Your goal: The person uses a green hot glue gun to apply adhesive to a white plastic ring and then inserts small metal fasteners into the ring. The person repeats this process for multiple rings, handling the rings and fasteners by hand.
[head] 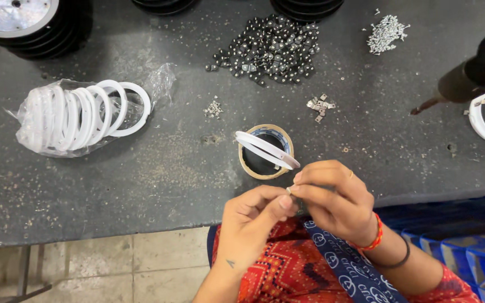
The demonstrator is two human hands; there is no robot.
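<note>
At the table's [141, 185] near edge, a white ring [266, 150] is pinched by the right hand [335, 199], while a small metal piece is pressed to it by the left hand's [251, 221] fingertips, above a tape roll [265, 152].

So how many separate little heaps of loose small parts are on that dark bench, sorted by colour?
Black heap: 1
Silvery heaps: 3 (screws, flat clips, tiny bits)
Total: 4
</note>
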